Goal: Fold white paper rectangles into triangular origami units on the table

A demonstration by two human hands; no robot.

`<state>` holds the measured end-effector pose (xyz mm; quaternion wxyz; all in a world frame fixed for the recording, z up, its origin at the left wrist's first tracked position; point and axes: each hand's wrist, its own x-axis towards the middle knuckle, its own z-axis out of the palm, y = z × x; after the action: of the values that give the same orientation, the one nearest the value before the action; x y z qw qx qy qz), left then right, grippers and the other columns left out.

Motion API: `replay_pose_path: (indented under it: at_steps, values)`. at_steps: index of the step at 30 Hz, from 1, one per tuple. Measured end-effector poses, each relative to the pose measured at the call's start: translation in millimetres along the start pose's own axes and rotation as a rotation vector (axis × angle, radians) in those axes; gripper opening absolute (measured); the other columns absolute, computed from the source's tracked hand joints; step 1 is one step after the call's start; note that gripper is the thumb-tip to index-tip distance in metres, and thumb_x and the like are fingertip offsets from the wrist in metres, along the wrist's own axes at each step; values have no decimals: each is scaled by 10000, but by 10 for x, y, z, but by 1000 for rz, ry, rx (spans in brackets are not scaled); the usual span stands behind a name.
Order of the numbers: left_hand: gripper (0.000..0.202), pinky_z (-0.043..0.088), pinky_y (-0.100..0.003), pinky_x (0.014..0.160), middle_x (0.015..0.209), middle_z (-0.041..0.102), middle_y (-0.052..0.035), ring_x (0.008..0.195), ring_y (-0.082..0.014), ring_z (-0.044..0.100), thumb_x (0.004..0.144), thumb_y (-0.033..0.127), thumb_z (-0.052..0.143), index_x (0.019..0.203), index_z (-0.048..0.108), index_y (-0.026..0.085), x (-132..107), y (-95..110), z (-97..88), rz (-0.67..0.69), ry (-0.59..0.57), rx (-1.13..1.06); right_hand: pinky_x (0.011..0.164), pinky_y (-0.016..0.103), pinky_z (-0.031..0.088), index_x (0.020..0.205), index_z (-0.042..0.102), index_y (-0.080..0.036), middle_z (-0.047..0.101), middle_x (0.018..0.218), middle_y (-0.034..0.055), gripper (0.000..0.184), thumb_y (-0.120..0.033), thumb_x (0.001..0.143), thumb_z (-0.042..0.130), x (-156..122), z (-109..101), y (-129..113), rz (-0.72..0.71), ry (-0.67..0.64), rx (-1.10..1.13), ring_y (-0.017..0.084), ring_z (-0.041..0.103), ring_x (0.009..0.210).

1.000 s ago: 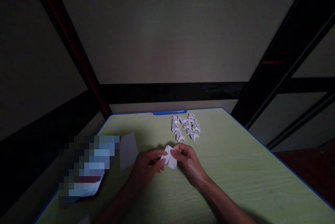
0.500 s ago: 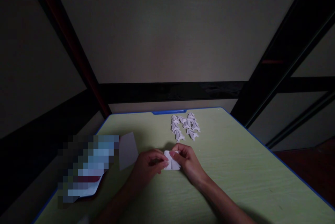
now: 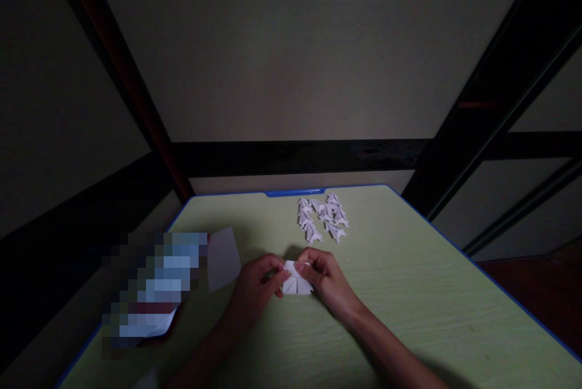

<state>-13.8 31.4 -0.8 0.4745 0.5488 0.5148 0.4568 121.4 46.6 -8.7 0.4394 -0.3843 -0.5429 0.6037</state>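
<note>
A small white folded paper piece point(image 3: 296, 281) sits low over the green table point(image 3: 409, 292), pinched from both sides. My left hand point(image 3: 258, 283) grips its left edge with closed fingers. My right hand point(image 3: 326, 277) holds its upper right edge, thumb and fingertips pressed together. Both forearms reach in from the bottom edge of the view. Part of the paper is hidden under my fingers.
Several finished white folded paper pieces point(image 3: 322, 218) lie in a cluster near the table's far edge. A blank white sheet point(image 3: 222, 258) lies left of my hands, beside a blurred-out packet point(image 3: 152, 283). Dark wooden beams and pale wall panels stand behind the blue-edged table.
The folded paper has turned from a tilted diamond to a squarer position and dropped closer to the table. Both hands have shifted slightly with it and kept their grip.
</note>
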Motion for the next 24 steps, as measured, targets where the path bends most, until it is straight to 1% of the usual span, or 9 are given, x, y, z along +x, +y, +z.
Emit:
replay_pose_path:
  at_steps: [3,11,14,18,21,24]
  values:
    - [93,373,-183,404,474,493,43,411,-78,454,590,194,552,526,513,139,-4,-6,8,-1,10,9,381,185,191,531,444,-142,370,433,-59,235,-319,644,549,-2,5,8,-4,-4,-13,51,292,391]
    - [135,356,-191,434,432,480,46,428,-90,462,592,200,555,498,476,144,-29,22,24,-29,47,29,393,186,211,552,444,-142,382,465,-50,225,-322,655,531,5,-1,17,-13,-20,-49,56,310,409]
    - [135,356,-193,435,447,477,45,435,-91,460,605,207,539,512,462,147,-22,3,27,-28,20,13,394,185,210,555,442,-141,380,463,-50,224,-322,655,527,8,1,16,-12,-28,-64,57,309,412]
    - [133,350,-191,438,459,460,51,443,-86,450,609,202,530,517,450,149,-10,-37,23,6,-10,-12,397,185,214,551,442,-140,373,462,-52,234,-335,644,532,5,4,3,6,-43,-74,59,308,416]
    - [133,350,-188,446,464,464,51,453,-83,452,591,188,544,511,446,148,-8,-33,25,15,14,-17,403,186,214,540,441,-139,368,463,-52,239,-333,634,543,7,3,-9,7,-42,-78,58,303,422]
    - [134,352,-181,432,463,481,50,448,-81,459,572,180,561,518,442,148,-9,-12,32,-9,44,-51,409,188,220,541,444,-136,379,468,-49,250,-344,630,549,8,5,-13,10,-37,-68,59,312,425]
